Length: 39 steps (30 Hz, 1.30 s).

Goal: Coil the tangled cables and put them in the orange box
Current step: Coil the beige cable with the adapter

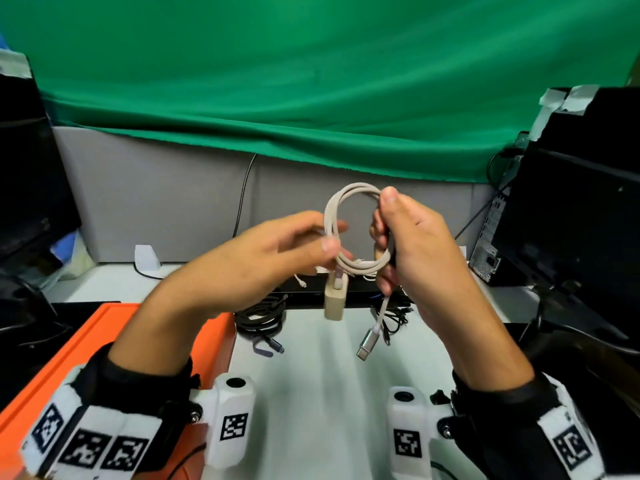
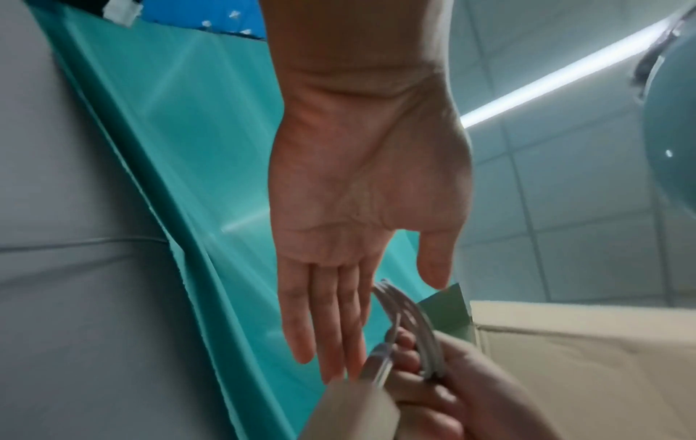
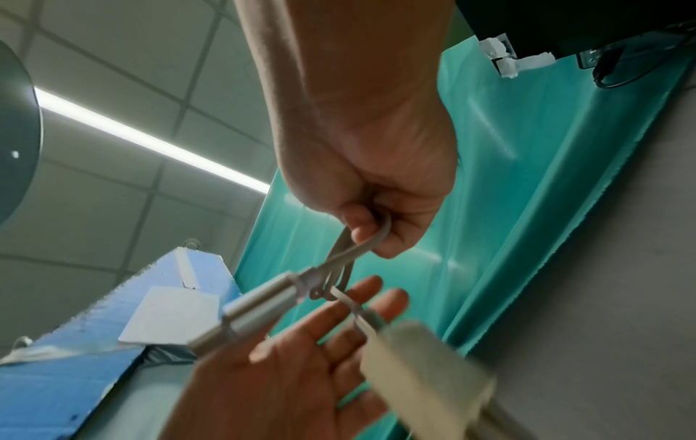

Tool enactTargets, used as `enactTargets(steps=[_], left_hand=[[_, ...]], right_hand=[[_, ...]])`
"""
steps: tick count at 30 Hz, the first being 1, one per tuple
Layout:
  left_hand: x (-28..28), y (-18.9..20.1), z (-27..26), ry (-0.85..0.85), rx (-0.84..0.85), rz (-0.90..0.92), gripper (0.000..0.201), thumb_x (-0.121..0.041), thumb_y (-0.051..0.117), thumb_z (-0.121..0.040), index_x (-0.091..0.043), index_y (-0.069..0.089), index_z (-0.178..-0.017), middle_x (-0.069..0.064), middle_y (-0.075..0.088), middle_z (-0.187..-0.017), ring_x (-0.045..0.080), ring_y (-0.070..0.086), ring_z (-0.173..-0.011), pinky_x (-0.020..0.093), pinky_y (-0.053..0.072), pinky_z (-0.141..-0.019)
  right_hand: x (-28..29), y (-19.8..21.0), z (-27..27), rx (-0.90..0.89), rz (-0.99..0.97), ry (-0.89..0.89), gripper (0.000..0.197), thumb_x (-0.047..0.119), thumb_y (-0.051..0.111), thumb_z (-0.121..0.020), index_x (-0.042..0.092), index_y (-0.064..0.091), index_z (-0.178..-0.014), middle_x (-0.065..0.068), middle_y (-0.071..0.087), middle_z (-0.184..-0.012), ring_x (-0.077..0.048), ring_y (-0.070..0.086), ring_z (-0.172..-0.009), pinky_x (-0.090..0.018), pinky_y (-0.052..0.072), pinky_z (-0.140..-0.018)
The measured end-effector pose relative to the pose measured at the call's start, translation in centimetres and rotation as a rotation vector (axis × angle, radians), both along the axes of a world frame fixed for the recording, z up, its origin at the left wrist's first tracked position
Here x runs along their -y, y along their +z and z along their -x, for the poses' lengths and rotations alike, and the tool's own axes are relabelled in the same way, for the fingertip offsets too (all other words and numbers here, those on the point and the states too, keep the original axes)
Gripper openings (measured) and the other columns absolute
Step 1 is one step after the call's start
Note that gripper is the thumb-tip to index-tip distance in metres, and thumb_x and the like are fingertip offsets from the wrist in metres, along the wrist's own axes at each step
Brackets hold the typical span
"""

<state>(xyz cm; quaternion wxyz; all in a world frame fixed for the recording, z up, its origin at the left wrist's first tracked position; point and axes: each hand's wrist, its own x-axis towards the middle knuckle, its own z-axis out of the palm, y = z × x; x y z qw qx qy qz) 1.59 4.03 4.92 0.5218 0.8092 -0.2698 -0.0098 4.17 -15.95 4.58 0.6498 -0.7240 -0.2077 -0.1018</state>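
Head view, frame centre: right hand (image 1: 412,244) fingers clamp the coiled white cable (image 1: 349,230); left hand (image 1: 277,258) fingers straight, together, touching it.

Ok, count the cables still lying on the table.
2, maybe more hidden behind the hands: a black coil beside the orange box, and a thin black tangle below the right hand.

A pale desk (image 1: 311,368) carries the orange box (image 1: 86,341) at its left, a coiled black cable (image 1: 259,315) just beside the box, and a smaller black cable tangle (image 1: 394,318) farther right.
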Motion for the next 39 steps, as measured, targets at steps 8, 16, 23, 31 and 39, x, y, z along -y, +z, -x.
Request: enactTargets(steps=[8, 16, 23, 31, 39], left_hand=[[1.0, 0.1, -0.2, 0.159, -0.057, 0.22, 0.021, -0.026, 0.057, -0.097, -0.006, 0.062, -0.102, 0.008, 0.077, -0.088, 0.03, 0.074, -0.074, 0.035, 0.062, -0.071], [0.7, 0.5, 0.0, 0.154, -0.021, 0.171, 0.016, -0.017, 0.054, -0.1, -0.001, 0.054, -0.101, 0.019, 0.076, -0.084, 0.03, 0.075, -0.068, 0.039, 0.062, -0.07], [-0.4, 0.8, 0.0, 0.211, 0.076, 0.195, 0.02, -0.017, 0.051, -0.101, 0.002, 0.054, -0.103, 0.017, 0.076, -0.082, 0.029, 0.074, -0.068, 0.039, 0.063, -0.069], [-0.2, 1.3, 0.7, 0.142, 0.072, 0.209, 0.021, -0.025, 0.053, -0.094, -0.004, 0.054, -0.099, 0.017, 0.076, -0.083, 0.03, 0.074, -0.07, 0.04, 0.063, -0.07], [0.0, 1.5, 1.2, 0.105, 0.015, 0.132, 0.02, -0.023, 0.054, -0.094, -0.003, 0.054, -0.098, 0.018, 0.076, -0.083, 0.036, 0.075, -0.075, 0.04, 0.064, -0.07]], right_hand=[[0.1, -0.8, -0.7, 0.03, 0.116, 0.03, 0.044, 0.049, 0.039, -0.106, 0.022, 0.049, -0.074, -0.004, 0.044, -0.067, -0.018, 0.04, -0.041, -0.032, 0.038, -0.046], [0.1, -0.6, -0.5, 0.001, 0.08, 0.169, 0.042, 0.042, 0.04, -0.108, 0.014, 0.063, -0.086, -0.017, 0.043, -0.066, -0.019, 0.039, -0.047, -0.036, 0.044, -0.051], [2.6, -0.2, -1.3, 0.094, 0.276, 0.17, 0.025, 0.012, 0.052, -0.104, 0.02, 0.073, -0.115, 0.007, 0.065, -0.086, -0.016, 0.068, -0.075, -0.038, 0.058, -0.088], [2.9, 0.1, -1.3, 0.101, 0.31, -0.004, 0.019, 0.014, 0.061, -0.1, 0.013, 0.071, -0.084, -0.007, 0.074, -0.075, -0.023, 0.072, -0.065, -0.036, 0.06, -0.07], [2.3, 0.2, -1.8, 0.087, -0.14, -0.064, 0.021, 0.011, 0.055, -0.103, 0.012, 0.067, -0.086, -0.003, 0.071, -0.068, -0.017, 0.069, -0.057, -0.03, 0.06, -0.064]])
